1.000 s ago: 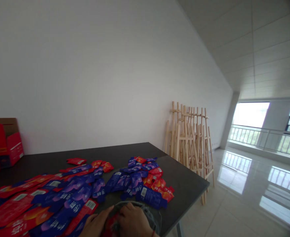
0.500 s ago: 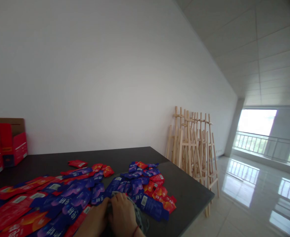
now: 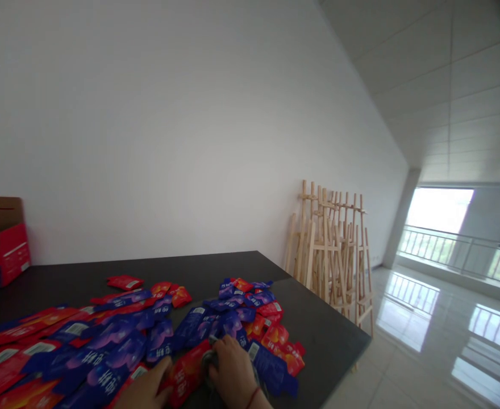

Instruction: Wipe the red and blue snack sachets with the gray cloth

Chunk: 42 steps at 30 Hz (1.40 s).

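Observation:
Low in the head view, my right hand (image 3: 234, 372) is closed over a bunched grey pouch (image 3: 209, 359), of which little shows. My left hand (image 3: 145, 390) lies beside it with its fingertips on a red packet (image 3: 185, 372), which sits between the two hands. Both hands rest on a dark table (image 3: 216, 267). Several red and blue snack packets (image 3: 117, 335) are spread across the table in front of and to the left of my hands. More of these packets (image 3: 250, 301) lie just beyond my right hand.
Red cardboard boxes (image 3: 3, 250) stand at the table's far left against a white wall. The table's right edge (image 3: 352, 343) drops to a glossy tiled floor. Several wooden easels (image 3: 330, 250) lean on the wall beyond it. Windows with a railing (image 3: 454, 244) are at far right.
My hands have slid forward on the table toward the packets. The grey pouch, open and wide a second ago, is now bunched under my right hand, and a red packet lies between my hands.

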Available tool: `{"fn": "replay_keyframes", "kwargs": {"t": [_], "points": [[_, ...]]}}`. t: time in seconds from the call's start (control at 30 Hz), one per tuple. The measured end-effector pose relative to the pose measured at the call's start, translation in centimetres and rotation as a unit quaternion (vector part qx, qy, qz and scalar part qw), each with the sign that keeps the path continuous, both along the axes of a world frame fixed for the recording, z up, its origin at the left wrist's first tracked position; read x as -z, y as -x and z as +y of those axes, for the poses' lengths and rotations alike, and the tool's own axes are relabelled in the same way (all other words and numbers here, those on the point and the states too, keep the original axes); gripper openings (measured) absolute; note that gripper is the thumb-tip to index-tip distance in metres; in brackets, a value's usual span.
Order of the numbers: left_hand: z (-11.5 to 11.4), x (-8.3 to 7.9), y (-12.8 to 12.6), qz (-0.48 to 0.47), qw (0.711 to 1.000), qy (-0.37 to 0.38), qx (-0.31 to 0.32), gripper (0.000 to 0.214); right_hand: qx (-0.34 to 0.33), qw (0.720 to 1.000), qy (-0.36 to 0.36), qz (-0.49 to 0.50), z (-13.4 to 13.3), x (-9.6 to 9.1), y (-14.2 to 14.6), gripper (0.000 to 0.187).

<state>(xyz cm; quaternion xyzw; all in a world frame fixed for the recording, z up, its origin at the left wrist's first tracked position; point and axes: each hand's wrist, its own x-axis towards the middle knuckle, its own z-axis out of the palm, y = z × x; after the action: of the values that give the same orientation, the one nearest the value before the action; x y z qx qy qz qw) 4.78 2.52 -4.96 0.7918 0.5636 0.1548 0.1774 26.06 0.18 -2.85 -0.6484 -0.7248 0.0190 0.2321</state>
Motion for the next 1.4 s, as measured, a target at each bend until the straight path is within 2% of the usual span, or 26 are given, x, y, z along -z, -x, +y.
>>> {"fn": "replay_keyframes", "kwargs": {"t": [0.07,0.13,0.27,0.33,0.37,0.47,0.57,0.67,0.8,0.9,1.03,1.1,1.2,1.3,1.4], "points": [[0.4,-0.1,0.3,0.0,0.999,-0.037,-0.027,0.041,0.028,0.998,-0.013,0.05,0.9,-1.0,-1.4,0.012],[0.6,-0.4,0.5,0.004,0.996,-0.092,-0.02,0.038,0.043,0.995,-0.031,0.086,1.8,-2.1,-1.9,0.01],[0.2,-1.2,0.6,0.011,0.982,-0.155,0.111,0.031,0.01,0.979,-0.119,0.165,2.0,-3.4,-0.5,0.015],[-0.1,-1.5,0.4,0.007,0.974,-0.142,0.178,0.029,-0.048,0.974,-0.142,0.168,1.0,-2.7,0.8,0.019],[-0.3,-1.6,0.2,0.0,0.969,-0.127,0.21,0.026,-0.081,0.977,-0.132,0.144,0.4,-2.1,1.4,0.019],[-0.8,-1.7,-0.2,-0.022,0.961,-0.073,0.267,0.022,-0.149,0.987,-0.055,0.017,-1.6,0.1,2.7,0.019],[-1.3,-1.7,-0.2,-0.018,0.97,-0.032,0.239,0.018,-0.153,0.985,0.001,-0.075,-2.5,0.7,2.8,0.022],[-1.2,-1.6,0.4,-0.013,0.976,-0.02,0.217,0.024,-0.097,0.986,0.034,-0.129,-1.8,-0.9,1.8,0.019],[-0.6,-1.4,1.0,-0.01,0.976,-0.031,0.215,0.019,-0.015,0.98,0.076,-0.185,-0.8,-3.2,1.2,0.02],[-0.3,-1.2,0.9,-0.001,0.978,-0.028,0.207,0.019,-0.058,0.975,0.074,-0.2,-1.5,-2.6,3.0,0.023],[-0.1,-1.0,0.8,0.006,0.98,-0.038,0.195,0.023,-0.149,0.963,0.053,-0.22,-3.0,-0.1,6.1,0.026],[0.0,-1.0,0.8,0.023,0.981,-0.04,0.187,0.021,-0.17,0.959,0.045,-0.222,-3.4,0.7,6.4,0.024],[0.0,-1.0,1.0,0.035,0.98,-0.03,0.193,0.017,-0.2,0.958,0.031,-0.204,-3.3,0.8,4.9,0.021],[-0.2,-1.3,1.0,0.033,0.979,-0.025,0.201,0.016,-0.174,0.969,0.033,-0.171,-2.9,0.2,2.8,0.022],[-0.6,-2.1,0.9,0.036,0.978,-0.039,0.201,0.016,-0.101,0.987,0.035,-0.124,-2.6,-0.5,1.2,0.022]]}}
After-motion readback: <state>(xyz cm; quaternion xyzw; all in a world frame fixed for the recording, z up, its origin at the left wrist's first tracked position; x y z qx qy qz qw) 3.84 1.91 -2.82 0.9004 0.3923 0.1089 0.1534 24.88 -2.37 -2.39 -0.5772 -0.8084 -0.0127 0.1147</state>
